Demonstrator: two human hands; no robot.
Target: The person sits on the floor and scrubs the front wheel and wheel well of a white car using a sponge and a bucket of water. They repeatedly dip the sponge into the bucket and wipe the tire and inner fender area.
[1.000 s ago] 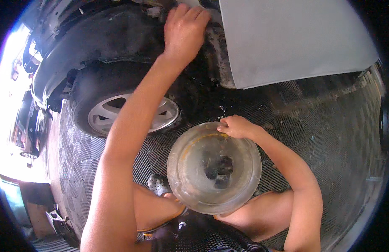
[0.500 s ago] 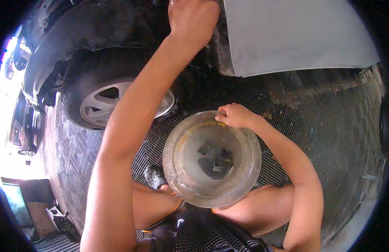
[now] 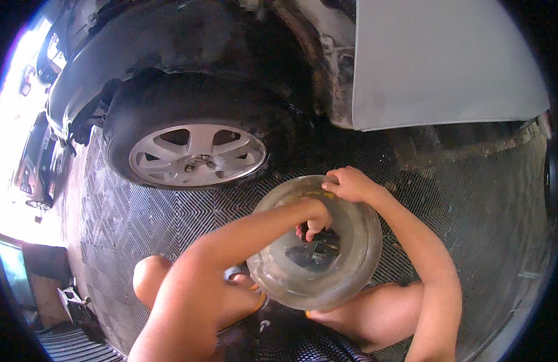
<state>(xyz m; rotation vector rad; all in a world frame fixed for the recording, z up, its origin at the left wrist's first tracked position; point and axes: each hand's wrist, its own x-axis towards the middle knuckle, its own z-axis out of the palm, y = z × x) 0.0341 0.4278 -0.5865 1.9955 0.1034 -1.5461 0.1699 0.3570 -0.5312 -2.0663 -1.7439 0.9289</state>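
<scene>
Presently, the left hand (image 3: pixel 315 221) is lowered into the mouth of the basin (image 3: pixel 370 265), wrist bent, with the fingers curled downward and partly closed. From where I stand, a dark and reddish patch shows at the fingertips; whether the fingers grasp an item or merely touch it, I cannot tell. The back of the hand faces up and conceals the inner side of the grip.

The right hand (image 3: pixel 349 184) is clenched on the far right edge of the basin: the thumb lies over the inner side of the rim, and the other fingers are mostly hidden. The two hands are near each other but apart.

The basin is round, translucent and clouded, with a broad rim and a yellowish mark along the far inner wall. It is positioned in front of the person, between the legs, its near edge overlapping the right thigh (image 3: pixel 369 314) in my line of sight. Dark pieces (image 3: pixel 315 254) lie at its bottom, just below the left hand; their exact shape is too blurred to tell.

Beyond the basin, to the left, stands a wheel (image 3: pixel 200 154) with a silver spoked rim and black tyre, below a dark wheel arch (image 3: pixel 170 45). To the right of the arch hangs a light grey panel (image 3: pixel 447 66). The floor (image 3: pixel 170 211) is laid with ribbed tiles in a diamond pattern. At far left, in bright light, stands another vehicle (image 3: pixel 36 160).
</scene>
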